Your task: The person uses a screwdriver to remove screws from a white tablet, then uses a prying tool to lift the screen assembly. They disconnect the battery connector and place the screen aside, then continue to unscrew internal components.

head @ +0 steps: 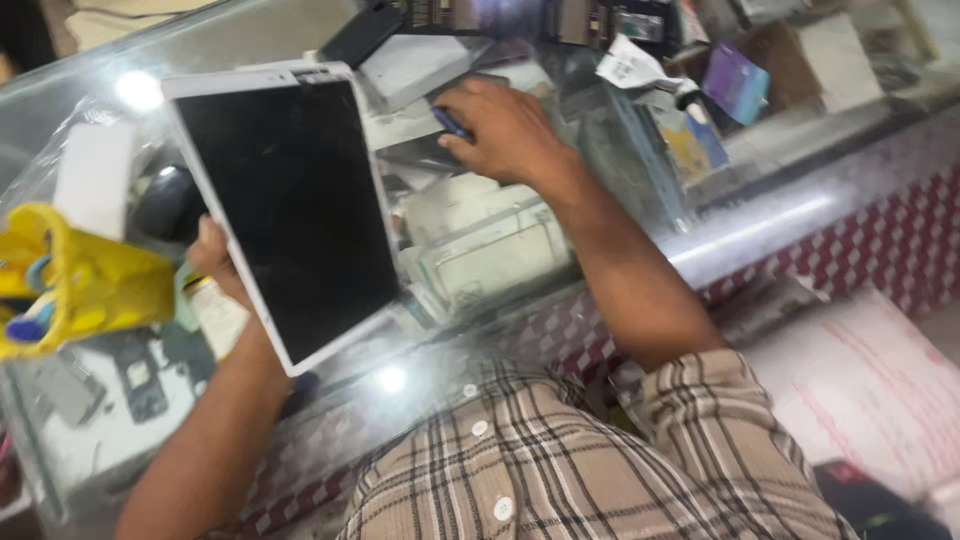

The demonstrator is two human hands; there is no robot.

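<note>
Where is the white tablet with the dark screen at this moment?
In the head view, the tablet is on the left side, held tilted above the glass counter by the left hand, between the yellow holder and the right hand.

My left hand [212,255] has little room: the tilted white tablet [290,210] it props up walls off its right side, and the yellow holder [85,285] crowds it just to the left, with a dark round object [165,205] behind. My right hand [505,130] sits on the glass counter [620,250] with a white box [415,68] just beyond it and a heap of packets [690,110] to its right. The clearest path is the bare glass strip along the counter's near edge, between my 2 forearms.
</note>
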